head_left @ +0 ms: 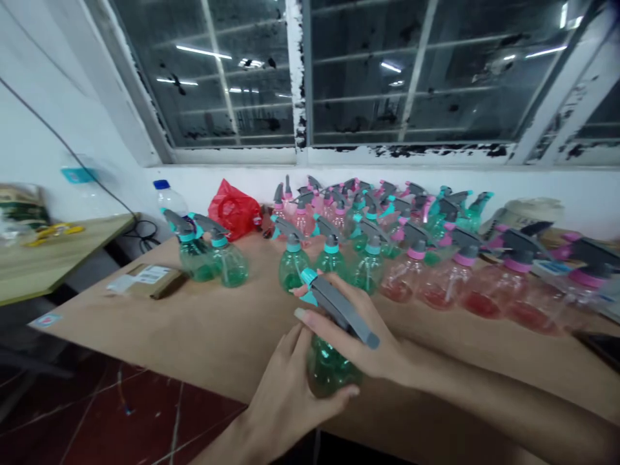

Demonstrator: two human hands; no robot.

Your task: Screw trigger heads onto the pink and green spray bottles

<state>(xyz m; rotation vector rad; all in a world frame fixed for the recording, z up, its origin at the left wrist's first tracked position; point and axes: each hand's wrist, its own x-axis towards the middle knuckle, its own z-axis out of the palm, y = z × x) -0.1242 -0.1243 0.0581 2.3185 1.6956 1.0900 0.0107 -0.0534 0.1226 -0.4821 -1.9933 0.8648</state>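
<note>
My left hand [290,387] wraps round the body of a green spray bottle [329,369] just above the near edge of the table. My right hand [358,336] grips the bottle's grey and teal trigger head [339,307] from above, fingers curled over it. Both hands are closed on this one bottle. Behind it stand rows of green spray bottles [293,265] and pink spray bottles [436,281] with grey triggers.
Brown table [194,329] runs under a window. Two green bottles [213,258] stand apart at the left, near a small cardboard box [150,279], a red plastic bag [234,212] and a clear water bottle [168,197]. A second table [43,258] is at far left.
</note>
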